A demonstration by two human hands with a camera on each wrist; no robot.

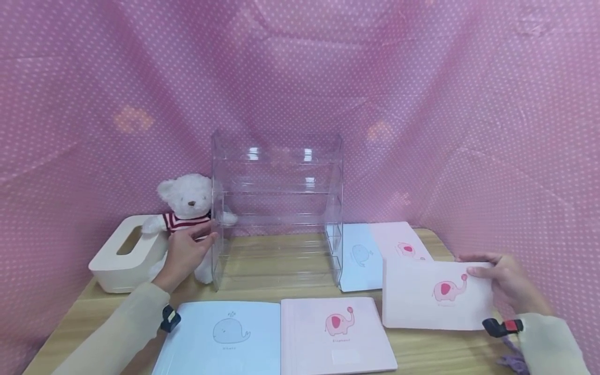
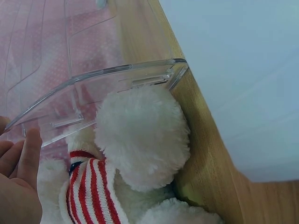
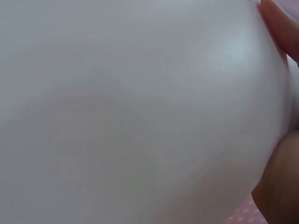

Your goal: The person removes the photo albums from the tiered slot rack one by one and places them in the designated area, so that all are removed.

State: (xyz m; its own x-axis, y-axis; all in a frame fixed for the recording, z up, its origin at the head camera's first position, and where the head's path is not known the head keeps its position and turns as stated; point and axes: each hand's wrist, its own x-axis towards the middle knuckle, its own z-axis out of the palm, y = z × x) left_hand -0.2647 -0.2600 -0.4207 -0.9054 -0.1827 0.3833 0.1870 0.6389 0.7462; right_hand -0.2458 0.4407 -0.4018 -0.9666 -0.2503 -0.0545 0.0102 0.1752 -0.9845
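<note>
In the head view, my left hand (image 1: 184, 256) is at the left side panel of a clear plastic tiered rack (image 1: 276, 226). Up close in the left wrist view, the thumb and fingers of that hand (image 2: 21, 179) pinch the panel's edge. My right hand (image 1: 513, 284) grips a pink book with an elephant on its cover (image 1: 422, 302) by its right side, thumb in front, raised off the table. This book's pale surface (image 3: 140, 102) fills most of the right wrist view. The rack's tiers hold nothing.
A white teddy bear (image 1: 189, 195) sits left of the rack beside a cream tissue box (image 1: 128, 260). A blue whale book (image 1: 225, 338) and another pink elephant book (image 1: 335, 333) lie in front. More books (image 1: 361, 276) lie at the right. Something purple (image 1: 513, 362) is near the right wrist.
</note>
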